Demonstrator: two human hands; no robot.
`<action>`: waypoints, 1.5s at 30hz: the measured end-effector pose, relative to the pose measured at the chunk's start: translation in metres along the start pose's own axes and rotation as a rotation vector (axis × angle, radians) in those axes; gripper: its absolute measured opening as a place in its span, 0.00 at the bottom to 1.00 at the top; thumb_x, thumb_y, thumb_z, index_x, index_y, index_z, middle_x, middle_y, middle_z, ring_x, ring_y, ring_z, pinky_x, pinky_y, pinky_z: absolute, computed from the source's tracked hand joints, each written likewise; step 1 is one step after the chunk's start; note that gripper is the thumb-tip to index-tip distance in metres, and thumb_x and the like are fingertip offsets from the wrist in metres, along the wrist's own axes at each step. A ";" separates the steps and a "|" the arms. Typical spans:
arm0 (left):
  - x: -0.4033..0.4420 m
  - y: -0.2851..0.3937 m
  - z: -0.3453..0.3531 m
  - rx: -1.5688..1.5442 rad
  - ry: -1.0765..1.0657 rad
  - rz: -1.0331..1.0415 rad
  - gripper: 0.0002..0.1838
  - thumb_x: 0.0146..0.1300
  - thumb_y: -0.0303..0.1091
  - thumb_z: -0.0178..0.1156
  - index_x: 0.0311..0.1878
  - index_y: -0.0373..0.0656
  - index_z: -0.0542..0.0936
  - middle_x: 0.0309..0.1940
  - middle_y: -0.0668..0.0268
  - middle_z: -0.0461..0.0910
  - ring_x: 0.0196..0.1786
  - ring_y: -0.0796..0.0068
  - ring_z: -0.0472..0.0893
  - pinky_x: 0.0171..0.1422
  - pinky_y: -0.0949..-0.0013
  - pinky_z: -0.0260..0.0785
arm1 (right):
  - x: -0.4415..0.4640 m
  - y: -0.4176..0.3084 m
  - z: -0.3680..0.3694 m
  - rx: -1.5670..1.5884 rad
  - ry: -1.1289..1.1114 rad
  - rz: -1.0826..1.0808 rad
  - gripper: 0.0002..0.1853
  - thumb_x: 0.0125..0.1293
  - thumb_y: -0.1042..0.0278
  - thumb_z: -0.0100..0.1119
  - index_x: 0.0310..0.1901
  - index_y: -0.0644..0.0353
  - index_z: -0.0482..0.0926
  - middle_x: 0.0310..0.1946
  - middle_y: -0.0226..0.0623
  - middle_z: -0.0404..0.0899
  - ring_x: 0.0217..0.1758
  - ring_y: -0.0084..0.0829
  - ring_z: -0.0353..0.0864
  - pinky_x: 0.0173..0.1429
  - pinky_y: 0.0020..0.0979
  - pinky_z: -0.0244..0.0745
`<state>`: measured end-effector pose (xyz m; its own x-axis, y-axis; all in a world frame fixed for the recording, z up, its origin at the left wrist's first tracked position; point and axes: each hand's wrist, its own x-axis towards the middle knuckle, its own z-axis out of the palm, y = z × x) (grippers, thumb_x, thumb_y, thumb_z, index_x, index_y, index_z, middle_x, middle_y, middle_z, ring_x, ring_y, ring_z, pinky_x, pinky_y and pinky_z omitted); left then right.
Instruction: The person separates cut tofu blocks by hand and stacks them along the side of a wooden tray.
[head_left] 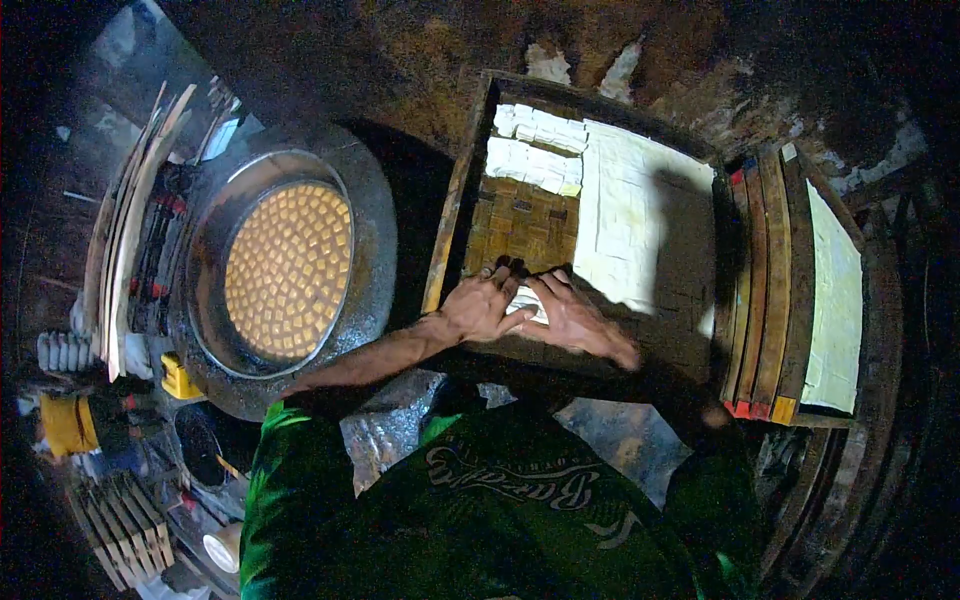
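White tofu blocks [528, 301] lie between my two hands in the near left part of a wooden tray [432, 285]. My left hand [482, 306] presses against them from the left, its fingers bent and pointing away from me. From the right my right hand [580, 318] curls around the same blocks, with the thumbs close together. My palms and fingers hide most of these pieces. Farther up the tray, rows of cut tofu [533, 163] sit on a woven bamboo base [522, 215]. A large white tofu slab [630, 215] with cut lines fills the tray's right side, partly in shadow.
To the left, a wide round pan [205, 285] holds many small yellow-brown square pieces [288, 270] in liquid. Stacked wooden trays [770, 290] stand at right, the outermost with more white tofu [833, 300]. Upright boards [135, 235] and a yellow object [180, 377] are at far left.
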<state>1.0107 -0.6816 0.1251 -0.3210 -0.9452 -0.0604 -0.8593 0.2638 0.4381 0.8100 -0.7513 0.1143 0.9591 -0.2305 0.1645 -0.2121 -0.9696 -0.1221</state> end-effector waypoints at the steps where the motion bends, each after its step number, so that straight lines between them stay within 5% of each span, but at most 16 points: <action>1: 0.004 -0.002 -0.003 -0.012 -0.024 0.018 0.39 0.66 0.61 0.45 0.61 0.28 0.68 0.59 0.37 0.68 0.59 0.38 0.71 0.63 0.51 0.67 | 0.000 0.005 0.005 0.223 -0.111 0.200 0.39 0.58 0.43 0.62 0.60 0.69 0.66 0.56 0.58 0.70 0.59 0.55 0.69 0.67 0.47 0.63; 2: 0.007 -0.002 -0.007 -0.026 -0.048 0.035 0.40 0.65 0.62 0.45 0.61 0.30 0.68 0.58 0.37 0.69 0.59 0.39 0.72 0.63 0.51 0.67 | 0.004 0.008 0.004 0.447 -0.221 0.398 0.40 0.57 0.42 0.64 0.60 0.69 0.66 0.57 0.58 0.69 0.59 0.54 0.70 0.66 0.48 0.65; 7: 0.021 0.002 -0.022 -0.076 -0.317 -0.142 0.43 0.62 0.68 0.47 0.60 0.31 0.69 0.60 0.36 0.66 0.60 0.39 0.70 0.67 0.49 0.63 | 0.008 0.030 0.011 0.914 -0.247 0.489 0.39 0.47 0.55 0.77 0.57 0.63 0.68 0.51 0.48 0.73 0.56 0.41 0.74 0.58 0.38 0.71; 11: 0.017 -0.011 0.006 -0.083 -0.226 -0.062 0.44 0.60 0.68 0.50 0.60 0.32 0.68 0.59 0.38 0.66 0.61 0.40 0.69 0.67 0.48 0.62 | 0.002 0.027 0.016 0.861 -0.132 0.328 0.37 0.46 0.59 0.76 0.55 0.62 0.67 0.47 0.43 0.71 0.54 0.38 0.73 0.57 0.37 0.70; 13: 0.006 -0.011 0.018 0.033 0.052 0.012 0.44 0.55 0.66 0.59 0.58 0.31 0.66 0.53 0.39 0.70 0.57 0.40 0.71 0.60 0.48 0.67 | -0.003 0.023 0.026 0.859 -0.065 0.309 0.36 0.46 0.59 0.76 0.55 0.62 0.67 0.47 0.42 0.71 0.54 0.38 0.72 0.57 0.37 0.70; 16: 0.006 0.001 -0.004 -0.073 -0.186 -0.034 0.42 0.53 0.63 0.62 0.57 0.34 0.67 0.55 0.45 0.68 0.58 0.44 0.70 0.59 0.44 0.65 | -0.007 0.007 0.016 0.927 -0.013 0.362 0.37 0.46 0.57 0.76 0.54 0.62 0.66 0.47 0.43 0.70 0.54 0.40 0.71 0.59 0.38 0.67; 19: 0.000 0.005 -0.006 -0.067 -0.106 -0.009 0.39 0.52 0.61 0.64 0.55 0.35 0.68 0.52 0.47 0.69 0.56 0.46 0.71 0.57 0.45 0.65 | -0.008 -0.001 -0.007 0.371 -0.059 0.252 0.37 0.52 0.45 0.70 0.56 0.59 0.65 0.46 0.49 0.73 0.54 0.51 0.72 0.58 0.45 0.66; 29: -0.004 -0.003 0.008 0.028 0.055 0.134 0.40 0.52 0.59 0.65 0.57 0.36 0.68 0.45 0.52 0.72 0.52 0.49 0.72 0.55 0.52 0.68 | -0.008 -0.006 -0.013 0.363 -0.024 0.288 0.40 0.51 0.42 0.68 0.59 0.57 0.65 0.44 0.46 0.77 0.49 0.54 0.75 0.58 0.46 0.68; 32: -0.007 -0.008 0.023 0.176 0.095 0.184 0.31 0.58 0.50 0.60 0.57 0.36 0.69 0.44 0.55 0.73 0.50 0.55 0.73 0.53 0.54 0.68 | -0.013 -0.016 -0.004 0.116 0.014 0.414 0.30 0.48 0.54 0.70 0.52 0.56 0.73 0.44 0.41 0.79 0.51 0.41 0.77 0.55 0.39 0.70; 34: -0.012 -0.012 0.031 0.449 0.150 0.298 0.25 0.60 0.40 0.53 0.59 0.37 0.69 0.44 0.59 0.72 0.49 0.61 0.73 0.50 0.57 0.69 | -0.018 -0.012 0.018 0.008 0.407 0.300 0.17 0.51 0.63 0.65 0.44 0.54 0.80 0.43 0.38 0.80 0.48 0.37 0.78 0.50 0.37 0.73; 35: -0.012 -0.013 0.032 0.535 0.240 0.332 0.24 0.58 0.32 0.49 0.60 0.39 0.70 0.43 0.61 0.72 0.49 0.66 0.73 0.48 0.62 0.69 | -0.010 -0.019 0.007 -0.148 0.393 0.287 0.09 0.54 0.68 0.61 0.38 0.54 0.84 0.41 0.34 0.81 0.46 0.34 0.78 0.49 0.36 0.73; 38: -0.008 -0.020 0.032 0.445 0.229 0.335 0.25 0.58 0.31 0.50 0.61 0.40 0.70 0.40 0.63 0.72 0.47 0.64 0.74 0.45 0.61 0.72 | -0.010 -0.006 0.025 -0.189 0.457 0.230 0.10 0.55 0.66 0.59 0.40 0.53 0.83 0.41 0.31 0.81 0.46 0.35 0.79 0.49 0.36 0.74; 40: 0.007 -0.030 0.028 0.279 0.152 0.286 0.24 0.57 0.28 0.53 0.60 0.40 0.70 0.43 0.60 0.76 0.47 0.58 0.78 0.45 0.58 0.75 | -0.014 0.014 0.041 -0.091 0.347 0.289 0.16 0.53 0.67 0.65 0.45 0.54 0.80 0.43 0.35 0.80 0.47 0.38 0.80 0.50 0.36 0.75; 42: 0.033 -0.037 0.004 -0.097 -0.256 0.072 0.25 0.57 0.33 0.61 0.58 0.37 0.70 0.46 0.54 0.79 0.49 0.53 0.81 0.50 0.55 0.76 | 0.003 0.042 0.025 0.771 -0.128 0.314 0.26 0.48 0.68 0.72 0.51 0.56 0.74 0.46 0.40 0.79 0.49 0.38 0.79 0.52 0.37 0.74; 43: 0.045 -0.027 -0.035 -0.278 -0.439 -0.007 0.32 0.53 0.45 0.68 0.57 0.36 0.70 0.47 0.49 0.80 0.50 0.52 0.81 0.55 0.56 0.75 | 0.010 0.050 0.028 0.956 -0.012 0.249 0.33 0.44 0.66 0.76 0.53 0.58 0.70 0.47 0.43 0.77 0.50 0.37 0.79 0.53 0.36 0.74; 45: 0.062 -0.043 -0.044 -0.305 -0.299 0.086 0.39 0.49 0.55 0.70 0.56 0.36 0.71 0.44 0.49 0.80 0.48 0.49 0.81 0.55 0.55 0.74 | 0.032 0.072 -0.005 0.919 -0.101 0.268 0.33 0.46 0.63 0.76 0.53 0.59 0.70 0.47 0.41 0.77 0.50 0.34 0.78 0.53 0.36 0.73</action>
<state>1.0451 -0.7602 0.1421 -0.5259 -0.8132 -0.2494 -0.6821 0.2280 0.6948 0.8243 -0.8285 0.1159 0.9209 -0.3851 -0.0599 -0.2375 -0.4325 -0.8698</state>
